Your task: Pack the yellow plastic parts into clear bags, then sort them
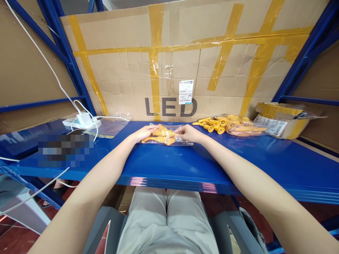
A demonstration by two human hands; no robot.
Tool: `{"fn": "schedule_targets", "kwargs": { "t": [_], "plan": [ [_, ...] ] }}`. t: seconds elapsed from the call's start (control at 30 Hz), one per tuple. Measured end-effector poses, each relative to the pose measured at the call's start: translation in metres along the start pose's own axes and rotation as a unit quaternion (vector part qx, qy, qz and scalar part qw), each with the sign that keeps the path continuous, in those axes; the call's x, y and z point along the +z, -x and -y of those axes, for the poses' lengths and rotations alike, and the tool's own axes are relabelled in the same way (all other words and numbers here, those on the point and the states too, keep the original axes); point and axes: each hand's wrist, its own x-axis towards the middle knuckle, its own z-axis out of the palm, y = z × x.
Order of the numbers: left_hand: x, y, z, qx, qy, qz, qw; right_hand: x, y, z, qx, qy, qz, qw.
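A clear plastic bag (pixel 165 137) with orange plastic pieces inside lies on the blue shelf (pixel 185 165) in front of me. My left hand (pixel 143 132) pinches the bag's left end, fingers closed on it. My right hand (pixel 188 133) grips the bag's right end, fingers curled on the plastic. Both arms stretch forward over the shelf.
Loose orange pieces (pixel 214 125) and a filled bag (pixel 245 128) lie at the right, beside a taped cardboard box (pixel 280 120). A stack of flat clear bags (pixel 108 126) and a white charger with cables (pixel 83 120) sit at the left. A cardboard sheet marked LED (pixel 172 63) stands behind.
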Motion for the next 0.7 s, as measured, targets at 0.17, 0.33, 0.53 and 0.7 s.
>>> {"fn": "schedule_targets", "kwargs": {
  "t": [0.17, 0.33, 0.53, 0.7],
  "plan": [
    [0.003, -0.001, 0.001, -0.001, 0.051, 0.018, 0.999, 0.001, 0.0, 0.003, 0.014, -0.03, -0.044, 0.999],
    [0.005, 0.0, 0.0, 0.013, 0.066, 0.035, 0.997, 0.005, -0.003, 0.002, 0.054, -0.087, -0.044, 0.994],
    [0.006, 0.005, -0.006, 0.027, 0.039, 0.035, 0.998, 0.009, -0.003, 0.005, 0.058, -0.199, -0.056, 0.977],
    [0.006, 0.006, -0.009, 0.028, 0.016, 0.036, 0.999, 0.007, 0.002, 0.007, 0.069, -0.262, 0.007, 0.963]
  ]
}}
